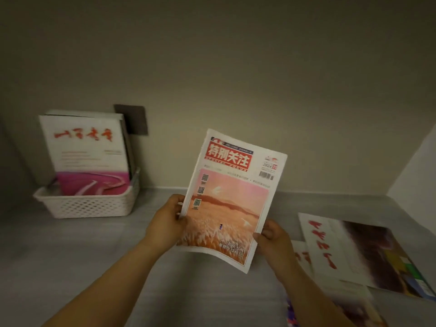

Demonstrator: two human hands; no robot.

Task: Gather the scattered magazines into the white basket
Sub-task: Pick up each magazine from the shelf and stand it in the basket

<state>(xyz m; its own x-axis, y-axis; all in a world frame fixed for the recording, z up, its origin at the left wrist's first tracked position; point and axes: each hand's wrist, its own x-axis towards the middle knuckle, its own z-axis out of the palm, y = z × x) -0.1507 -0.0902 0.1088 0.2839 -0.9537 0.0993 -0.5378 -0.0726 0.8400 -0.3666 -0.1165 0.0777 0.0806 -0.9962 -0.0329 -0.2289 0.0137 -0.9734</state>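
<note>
Magazine with a red masthead point(232, 199), held upright and slightly tilted above the grey tabletop point(70, 244), its cover showing a pink sky over an orange grain field and facing me. My left hand point(168, 219) grips its left edge about midway down, thumb on the cover and fingers curled behind. My right hand point(274, 239) pinches the lower right edge, thumb in front, the other fingers closed behind the pages. Both hands are closed on this one magazine, which touches nothing else; its bottom edge bows a little toward me.

White basket point(92, 202), with lattice sides, stands on the tabletop well to the left, against the beige wall point(236, 67). Several magazines already stand upright in it, leaning back toward the wall; the front one is a white-and-pink magazine point(87, 152) with red calligraphy near its top. A dark square plate point(136, 120) on the wall shows behind them.

To the right, lying flat on the tabletop, an open-looking magazine with red brush characters point(349, 251) overlaps others beneath it; how many lie in that heap I cannot tell, as the area is blurred. Another colourful cover point(292, 312) shows partly under my right forearm at the lower edge.
</note>
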